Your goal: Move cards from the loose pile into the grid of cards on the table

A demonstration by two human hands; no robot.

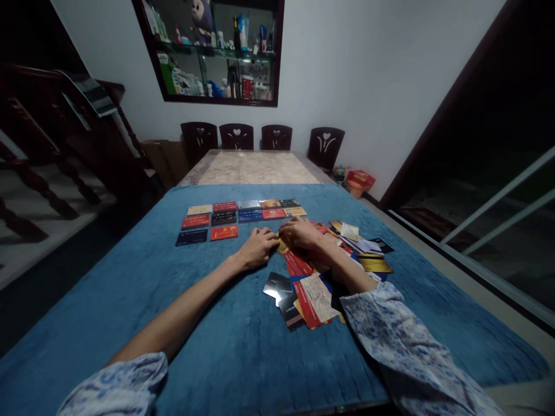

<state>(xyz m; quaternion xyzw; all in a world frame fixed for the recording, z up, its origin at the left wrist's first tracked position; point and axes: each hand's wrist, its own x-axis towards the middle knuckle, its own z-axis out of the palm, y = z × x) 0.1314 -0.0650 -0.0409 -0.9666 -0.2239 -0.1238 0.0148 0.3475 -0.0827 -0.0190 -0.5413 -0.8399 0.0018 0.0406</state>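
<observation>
My left hand (258,248) is closed, its curled fingertips at the left edge of a gold card (283,245). From the other side my right hand (300,233) bends its fingers down onto the same card, so the two hands nearly meet. Under and around my right hand spreads a loose pile of cards, among them a red card (299,263), a red and cream card (318,297), and a gold-striped card (375,264). Dark grey cards (278,285) lie at the pile's near left. My right wrist and forearm hide part of the pile.
Several cards lie in rows beyond my left hand, including a dark blue card (191,237) and an orange-red card (224,232). A blue cloth (208,335) covers the near table; the far tabletop (260,166) is bare stone-patterned. Dark chairs (236,136) stand behind it.
</observation>
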